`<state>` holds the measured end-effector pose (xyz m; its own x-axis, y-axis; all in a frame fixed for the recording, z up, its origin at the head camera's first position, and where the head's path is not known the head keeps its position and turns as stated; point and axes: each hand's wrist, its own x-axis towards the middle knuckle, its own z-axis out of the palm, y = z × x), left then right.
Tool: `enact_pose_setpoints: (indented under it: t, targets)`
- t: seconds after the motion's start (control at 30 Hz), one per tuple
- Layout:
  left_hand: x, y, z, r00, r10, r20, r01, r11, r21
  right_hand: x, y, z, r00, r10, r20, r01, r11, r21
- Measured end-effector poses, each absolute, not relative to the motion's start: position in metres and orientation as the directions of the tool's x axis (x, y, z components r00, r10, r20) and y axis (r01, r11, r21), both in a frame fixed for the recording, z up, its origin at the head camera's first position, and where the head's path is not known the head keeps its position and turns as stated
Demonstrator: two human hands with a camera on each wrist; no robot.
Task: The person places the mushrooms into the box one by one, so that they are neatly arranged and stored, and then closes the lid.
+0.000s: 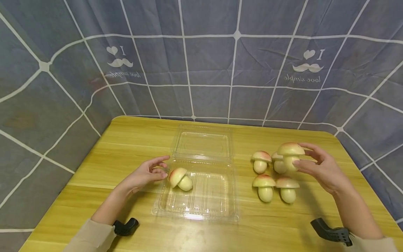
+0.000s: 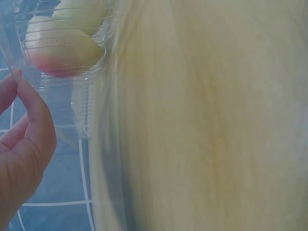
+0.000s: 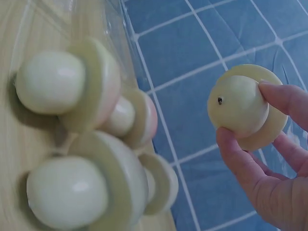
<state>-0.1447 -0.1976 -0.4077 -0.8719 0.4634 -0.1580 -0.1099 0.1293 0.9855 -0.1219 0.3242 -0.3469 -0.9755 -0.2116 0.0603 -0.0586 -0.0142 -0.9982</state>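
Observation:
My right hand (image 1: 324, 171) pinches a toy mushroom (image 1: 290, 155) by its stem and cap, raised over the group on the table; the right wrist view shows the held mushroom (image 3: 239, 106) with a small dark hole in the stem's end. My left hand (image 1: 143, 176) is at the left side of a clear plastic box (image 1: 204, 206), and in the left wrist view its thumb and finger pinch the box's edge (image 2: 17, 74). One mushroom (image 1: 181, 179) lies tilted inside the box, near its left wall.
Several mushrooms (image 1: 265, 189) stand on the wooden table (image 1: 126, 140) right of the box. The box's lid (image 1: 203, 141) lies folded open toward the back. A grey curtain (image 1: 211, 63) with white lines hangs behind the table.

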Motion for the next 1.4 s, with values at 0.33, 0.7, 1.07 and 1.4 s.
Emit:
enact_pose_setpoints:
  t: [0.33, 0.7, 1.07, 1.4]
  targets:
    - [-0.147, -0.199, -0.406, -0.87, 0.47, -0.145, -0.09, 0.138, 0.986, -0.124, 0.29, -0.342, -0.95, -0.308, 0.059, -0.077, 0.049, -0.996]
    - [-0.146, -0.198, -0.405, -0.867, 0.478, -0.139, -0.079, 0.145, 0.986, -0.129, 0.239, -0.342, -0.938, -0.343, -0.052, -0.004, 0.161, -0.987]
    - [-0.145, -0.199, -0.407, -0.864, 0.48, -0.151, -0.095, 0.139, 0.986, -0.135, 0.198, -0.355, -0.904, -0.42, -0.081, 0.025, 0.136, -0.99]
    - [-0.144, -0.198, -0.407, -0.872, 0.466, -0.15, -0.098, 0.133, 0.986, -0.136, 0.168, -0.368, -0.876, -0.473, -0.095, 0.05, 0.107, -0.993]
